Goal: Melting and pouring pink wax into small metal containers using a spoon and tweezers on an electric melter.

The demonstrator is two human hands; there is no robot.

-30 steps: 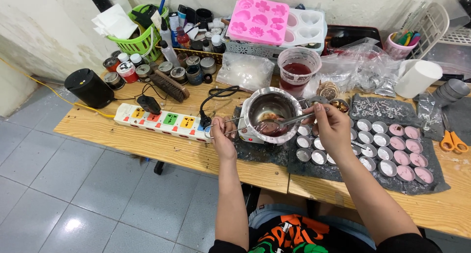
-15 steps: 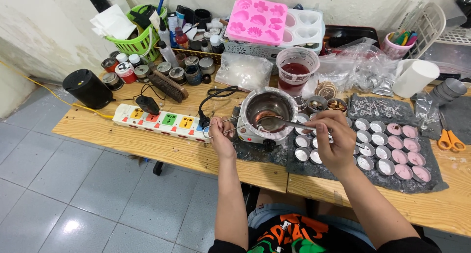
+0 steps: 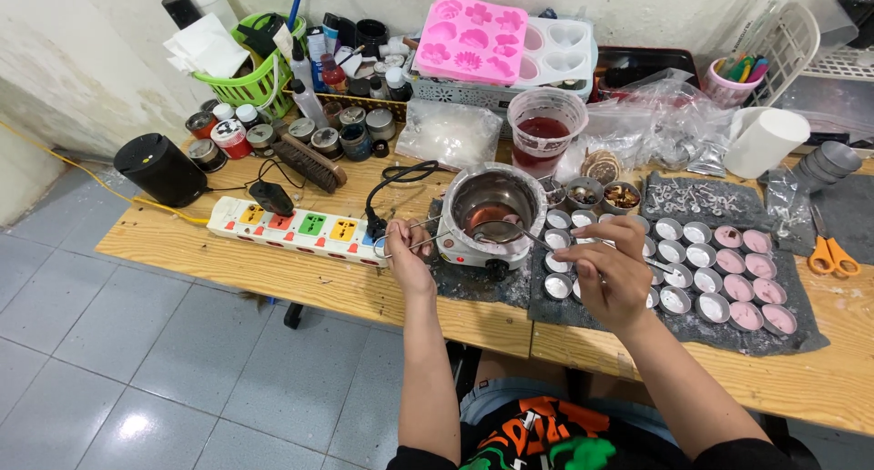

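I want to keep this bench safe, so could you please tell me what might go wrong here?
1. The left hand steadies the metal pot by its thin wire handle; a slip could tip the liquid toward the power strip beside it.
2. The right hand holds a spoon over the small tins; drips may land on the dark mat.

spoon handle (image 3: 555, 248): hidden in right hand (image 3: 608, 279) | orange scissors (image 3: 830, 253): cut by edge

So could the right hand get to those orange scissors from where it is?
Probably yes: the orange scissors lie uncovered on the table's right side, with only low tins between. But the right hand holds a spoon, so it would need freeing first.
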